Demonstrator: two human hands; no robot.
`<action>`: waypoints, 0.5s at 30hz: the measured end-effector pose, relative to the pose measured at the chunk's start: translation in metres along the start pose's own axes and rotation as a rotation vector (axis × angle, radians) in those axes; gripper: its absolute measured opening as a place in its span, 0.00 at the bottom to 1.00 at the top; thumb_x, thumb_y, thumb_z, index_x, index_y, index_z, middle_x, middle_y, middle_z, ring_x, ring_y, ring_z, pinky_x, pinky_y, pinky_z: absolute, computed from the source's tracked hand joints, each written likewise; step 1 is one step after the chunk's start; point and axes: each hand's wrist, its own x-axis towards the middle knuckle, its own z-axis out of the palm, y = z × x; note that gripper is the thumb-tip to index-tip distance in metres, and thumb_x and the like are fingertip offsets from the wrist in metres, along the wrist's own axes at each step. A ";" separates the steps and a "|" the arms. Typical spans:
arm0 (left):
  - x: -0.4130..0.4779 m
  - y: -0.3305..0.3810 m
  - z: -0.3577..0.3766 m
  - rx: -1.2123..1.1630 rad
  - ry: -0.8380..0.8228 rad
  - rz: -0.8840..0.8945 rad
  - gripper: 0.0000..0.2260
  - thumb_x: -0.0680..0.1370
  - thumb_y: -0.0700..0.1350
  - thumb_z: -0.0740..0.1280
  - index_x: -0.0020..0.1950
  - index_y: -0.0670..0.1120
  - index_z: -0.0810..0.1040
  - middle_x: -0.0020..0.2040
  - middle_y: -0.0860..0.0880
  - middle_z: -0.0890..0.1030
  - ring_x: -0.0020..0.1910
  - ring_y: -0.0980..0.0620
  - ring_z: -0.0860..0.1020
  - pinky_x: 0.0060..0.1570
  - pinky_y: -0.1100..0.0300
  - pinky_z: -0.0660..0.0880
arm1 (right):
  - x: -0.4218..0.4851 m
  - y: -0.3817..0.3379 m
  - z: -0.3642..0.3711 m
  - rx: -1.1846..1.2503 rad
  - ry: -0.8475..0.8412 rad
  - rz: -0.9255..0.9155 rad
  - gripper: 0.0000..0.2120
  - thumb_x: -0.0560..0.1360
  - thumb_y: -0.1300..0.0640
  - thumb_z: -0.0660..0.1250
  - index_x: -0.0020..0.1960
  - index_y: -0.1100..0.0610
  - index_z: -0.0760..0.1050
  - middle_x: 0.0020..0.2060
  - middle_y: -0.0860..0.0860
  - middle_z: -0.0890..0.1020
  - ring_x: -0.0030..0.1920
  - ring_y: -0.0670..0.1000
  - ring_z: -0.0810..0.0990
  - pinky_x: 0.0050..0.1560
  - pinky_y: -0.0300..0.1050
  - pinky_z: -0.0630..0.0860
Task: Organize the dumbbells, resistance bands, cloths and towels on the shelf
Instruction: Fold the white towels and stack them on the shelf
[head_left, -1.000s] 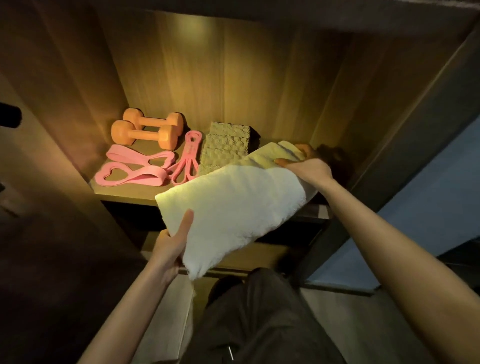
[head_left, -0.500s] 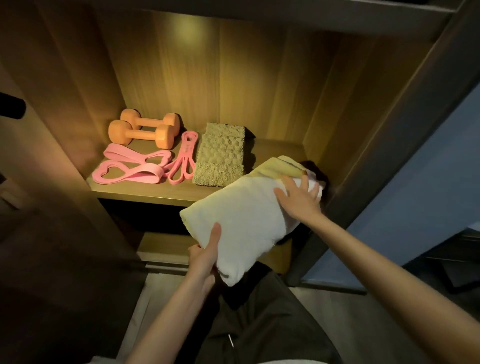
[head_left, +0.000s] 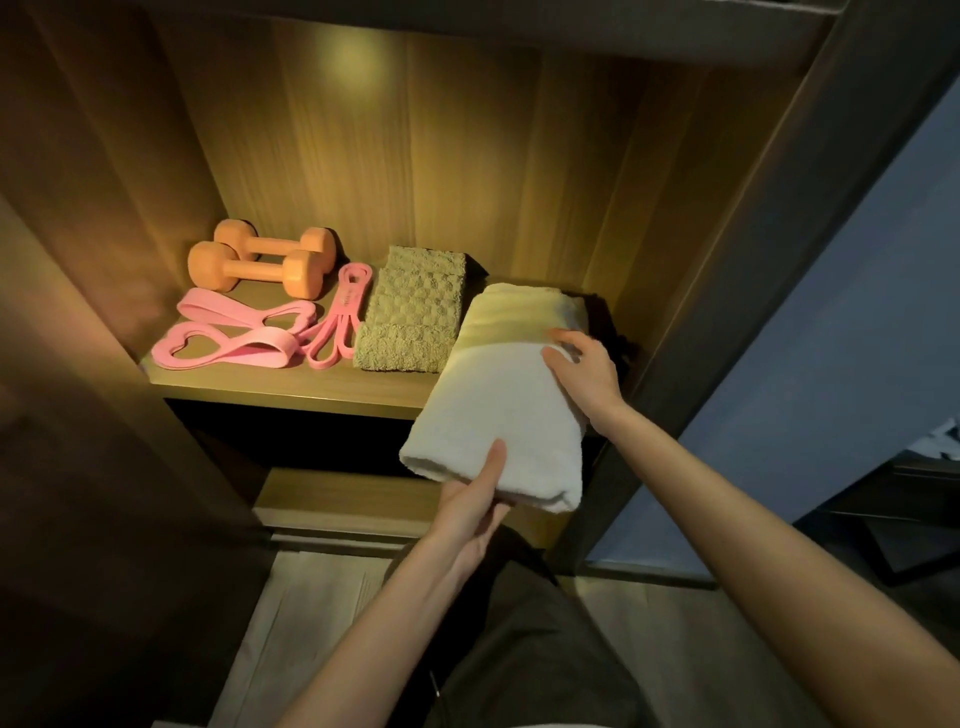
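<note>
1. Shelf (head_left: 291, 384): lit wooden board. The right-hand bay, bare a second ago, now carries the towel's far end.
2. White towel (head_left: 498, 410): folded. One second ago it was held slantwise in front of the shelf; now it lies lengthwise at the right, just beside the green cloth (head_left: 413, 312). The far part rests on the board and the near end overhangs the front edge.
3. Resistance bands (head_left: 234, 338) and dumbbells (head_left: 260, 267): unchanged at the left, bands near and dumbbells far.
4. Right hand (head_left: 584, 371): moved off the towel's far end. It now lies flat on the towel's right side with fingers spread, pressing.
5. Left hand (head_left: 475, 506): holds the near end, thumb on top and fingers underneath.
6. Judgement: placement is nearly done. What remains is a push inward until the near end clears the edge. If released now, the overhang might tip the towel off.
</note>
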 end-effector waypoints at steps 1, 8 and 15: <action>0.004 -0.003 0.008 0.001 -0.011 0.014 0.28 0.72 0.44 0.73 0.69 0.42 0.68 0.62 0.44 0.78 0.63 0.43 0.76 0.61 0.51 0.74 | 0.001 0.002 -0.002 0.008 0.006 0.035 0.24 0.77 0.46 0.65 0.70 0.52 0.67 0.67 0.54 0.69 0.64 0.55 0.71 0.63 0.51 0.72; 0.045 -0.006 0.047 0.044 -0.008 0.082 0.31 0.73 0.40 0.72 0.72 0.46 0.60 0.66 0.45 0.74 0.63 0.46 0.75 0.60 0.50 0.74 | -0.010 0.027 -0.010 0.187 -0.117 0.224 0.44 0.69 0.36 0.69 0.75 0.41 0.47 0.72 0.51 0.62 0.67 0.56 0.68 0.65 0.59 0.71; 0.087 -0.002 0.083 0.045 -0.010 0.078 0.27 0.74 0.37 0.70 0.70 0.43 0.63 0.62 0.42 0.77 0.58 0.46 0.78 0.55 0.52 0.78 | -0.008 0.030 -0.021 -0.380 -0.105 -0.165 0.26 0.82 0.52 0.55 0.77 0.51 0.52 0.75 0.54 0.56 0.72 0.57 0.60 0.70 0.52 0.65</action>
